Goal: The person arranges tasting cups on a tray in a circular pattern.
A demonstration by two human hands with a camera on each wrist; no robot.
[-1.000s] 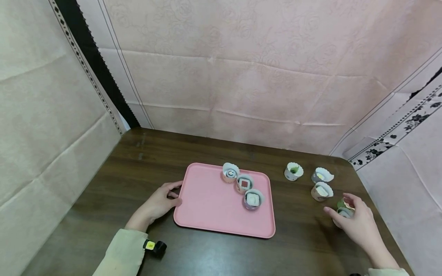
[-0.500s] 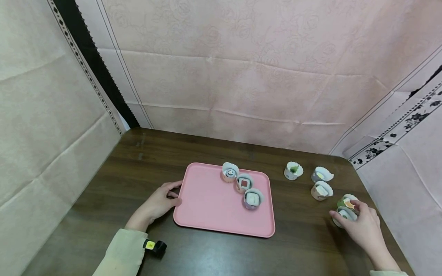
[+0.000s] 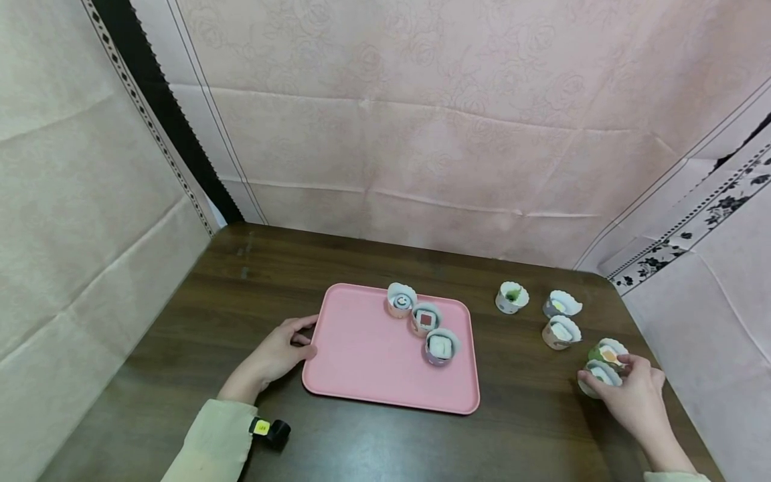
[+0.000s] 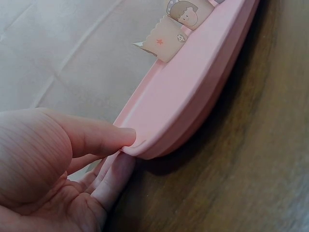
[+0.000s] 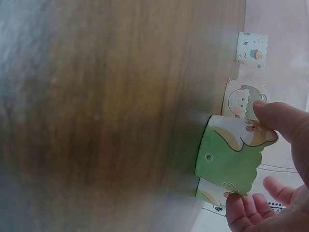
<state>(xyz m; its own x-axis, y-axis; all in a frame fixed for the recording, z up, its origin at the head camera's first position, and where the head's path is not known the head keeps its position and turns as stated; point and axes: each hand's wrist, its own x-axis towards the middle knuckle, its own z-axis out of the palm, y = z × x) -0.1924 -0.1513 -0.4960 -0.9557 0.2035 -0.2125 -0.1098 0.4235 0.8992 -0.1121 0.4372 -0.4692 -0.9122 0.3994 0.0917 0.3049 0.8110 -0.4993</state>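
A pink tray [image 3: 385,375] lies on the table, and several small paper cake cups stand about. My left hand [image 3: 278,353] pinches the tray's left edge; in the left wrist view the thumb is on top of the rim and a finger is below. At the right, my right hand [image 3: 635,398] holds the nearest paper cup [image 3: 604,375] between thumb and fingers. In the right wrist view this green cup [image 5: 234,157] shows an animal picture and stands on the table. Just behind it stands another cup [image 3: 608,351], partly covered by the fingers.
On the tray's right half three cups touch or nearly touch: a back one [image 3: 401,300], a middle one [image 3: 426,320] and a front one [image 3: 441,347]. Three more stand at the back right, including one with green inside [image 3: 512,298]. A pale curtain [image 3: 421,167] borders the table.
My right hand has moved slightly right and down, and its thumb and fingers have closed on the nearest cup. The left hand and the tray have stayed nearly still.
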